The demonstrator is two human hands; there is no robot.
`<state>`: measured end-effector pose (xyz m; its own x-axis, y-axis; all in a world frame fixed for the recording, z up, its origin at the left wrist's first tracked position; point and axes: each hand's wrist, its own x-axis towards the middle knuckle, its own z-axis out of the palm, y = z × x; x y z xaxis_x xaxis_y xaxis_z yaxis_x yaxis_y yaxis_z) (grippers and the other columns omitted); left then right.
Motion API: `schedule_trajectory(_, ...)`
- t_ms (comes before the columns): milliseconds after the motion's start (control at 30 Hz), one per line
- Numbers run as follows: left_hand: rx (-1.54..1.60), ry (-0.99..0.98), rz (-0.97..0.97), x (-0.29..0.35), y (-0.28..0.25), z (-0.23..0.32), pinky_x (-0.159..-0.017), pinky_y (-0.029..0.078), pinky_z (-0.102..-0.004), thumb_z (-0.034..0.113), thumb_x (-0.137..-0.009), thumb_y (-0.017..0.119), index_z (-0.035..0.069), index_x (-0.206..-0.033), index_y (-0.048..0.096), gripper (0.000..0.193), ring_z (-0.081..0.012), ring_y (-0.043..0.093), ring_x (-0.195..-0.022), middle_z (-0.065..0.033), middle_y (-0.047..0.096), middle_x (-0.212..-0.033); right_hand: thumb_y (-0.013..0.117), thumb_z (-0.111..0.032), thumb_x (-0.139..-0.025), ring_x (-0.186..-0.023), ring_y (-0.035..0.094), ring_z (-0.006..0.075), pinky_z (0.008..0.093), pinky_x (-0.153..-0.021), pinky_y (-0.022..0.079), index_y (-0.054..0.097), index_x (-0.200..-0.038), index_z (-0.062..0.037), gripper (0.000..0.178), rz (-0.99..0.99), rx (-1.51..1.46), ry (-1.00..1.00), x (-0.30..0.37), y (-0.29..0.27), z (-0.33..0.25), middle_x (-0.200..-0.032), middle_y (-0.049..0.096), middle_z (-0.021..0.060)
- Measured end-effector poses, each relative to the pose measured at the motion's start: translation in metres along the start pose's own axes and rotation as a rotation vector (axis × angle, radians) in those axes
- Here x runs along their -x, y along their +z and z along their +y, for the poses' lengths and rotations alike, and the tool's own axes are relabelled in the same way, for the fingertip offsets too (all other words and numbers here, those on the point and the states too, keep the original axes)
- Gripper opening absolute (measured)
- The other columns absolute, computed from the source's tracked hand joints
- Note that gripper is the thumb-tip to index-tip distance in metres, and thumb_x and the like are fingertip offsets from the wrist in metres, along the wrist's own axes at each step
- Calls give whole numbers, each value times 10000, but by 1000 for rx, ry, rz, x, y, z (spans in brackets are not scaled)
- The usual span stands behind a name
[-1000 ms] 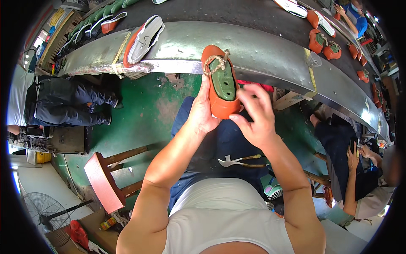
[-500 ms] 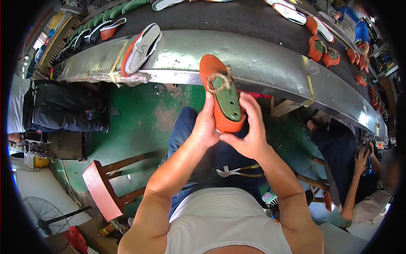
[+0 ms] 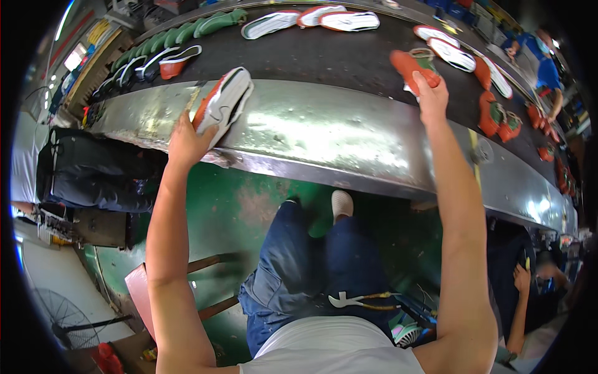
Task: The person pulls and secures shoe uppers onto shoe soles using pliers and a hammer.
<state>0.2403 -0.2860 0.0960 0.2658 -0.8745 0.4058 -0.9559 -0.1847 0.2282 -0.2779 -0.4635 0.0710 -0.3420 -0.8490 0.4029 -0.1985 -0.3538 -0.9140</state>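
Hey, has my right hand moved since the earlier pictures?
Yes, forward and to the right. Your right hand was on the near side of the metal ledge; now it reaches across, gripping an orange-and-green shoe.

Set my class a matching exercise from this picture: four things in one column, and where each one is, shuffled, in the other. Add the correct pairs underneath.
Things
1. White-soled shoe
2. Orange shoe with green inside
3. Metal-headed tool
4. Fan

Places
A. Lying on the blue trousers
B. In the right hand
C. Near the picture's lower left corner
D. In the left hand

Pairs: 1-D, 2-B, 3-A, 4-C
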Motion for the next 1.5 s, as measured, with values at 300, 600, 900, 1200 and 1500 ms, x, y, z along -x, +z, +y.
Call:
schedule_trajectory(300, 250, 58, -79, 16, -10, -10, -850, 517, -363, 270, -865, 754, -93, -1225, 599, 534, -228, 691, -911, -179, 725, -996, 742, -253, -845, -1282, 492, 427, 453, -1064, 405, 494, -1275, 59, 586, -160, 784, -288, 24, -23, 28, -1345, 521, 287)
schedule_trajectory(600, 1348, -108, -697, 267, -56, 64, -1126, 372, -373, 48, -793, 818, -65, -1503, 348, 859, -238, 477, -1351, -187, 522, -1438, 858, -236, -745, -1204, 549, 251, 318, -827, 497, 407, -1463, -25, 874, -767, -9, -40, 318, -99, -106, -1466, 452, 165)
schedule_trajectory(900, 604, 381, -967, 321, -12, 139, -1029, 460, -435, 461, -831, 731, -34, -1401, 502, 789, -420, 560, -1245, -290, 577, -1325, 801, -184, -803, -993, 677, 368, 406, -866, 543, 558, -1273, 9, 562, -987, 317, 203, 396, -139, -41, -1127, 670, 220)
schedule_trajectory(1200, 735, 243, -1352, 293, 54, 193, -1014, 470, -373, 317, -879, 708, 19, -1421, 494, 654, -332, 630, -1168, -223, 644, -1265, 659, -66, -862, -936, 674, 415, 457, -800, 548, 607, -1193, 10, 344, -998, 229, 287, 386, -147, -12, -1035, 692, 230)
schedule_trajectory(1500, 674, 173, -1327, 288, 70, 213, -1084, 417, -352, 345, -926, 683, -3, -1430, 479, 645, -294, 558, -1266, -206, 590, -1345, 633, -89, -895, -871, 672, 402, 466, -743, 538, 628, -1043, -9, 169, -827, 415, 14, 391, -140, -18, -977, 681, 233)
